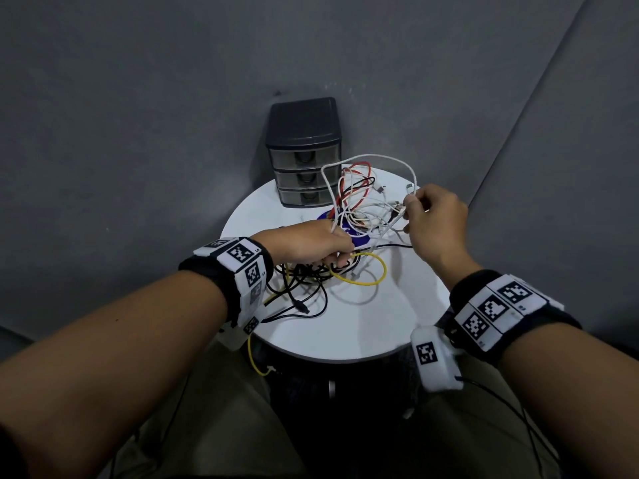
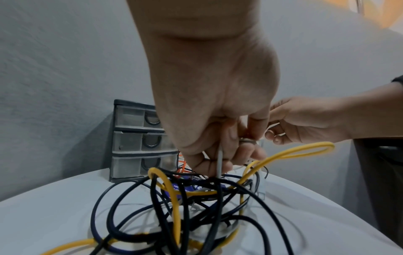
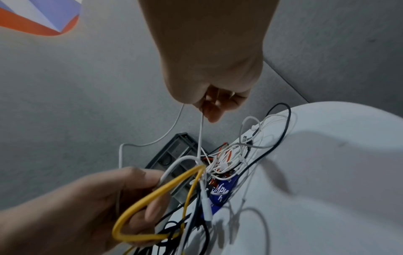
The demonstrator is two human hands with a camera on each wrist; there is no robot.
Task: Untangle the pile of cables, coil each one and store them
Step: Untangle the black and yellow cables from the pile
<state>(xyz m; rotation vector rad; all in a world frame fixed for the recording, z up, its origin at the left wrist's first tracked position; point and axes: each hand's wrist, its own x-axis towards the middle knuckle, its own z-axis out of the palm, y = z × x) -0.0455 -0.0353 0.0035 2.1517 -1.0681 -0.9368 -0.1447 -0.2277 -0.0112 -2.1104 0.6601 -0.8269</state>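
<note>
On the round white worktop lies a tangle of cables: black ones nearest the person, a yellow cable looping through them, white and red strands farther back by a dark three-drawer box. Left hand sits low over the pile, its fingers curled round a white cable and gathered strands. Right hand is raised beside the pile, fingers pinching the same white cable, which arches up between both hands above the heap. Part of the yellow cable hangs off the worktop's near edge.
</note>
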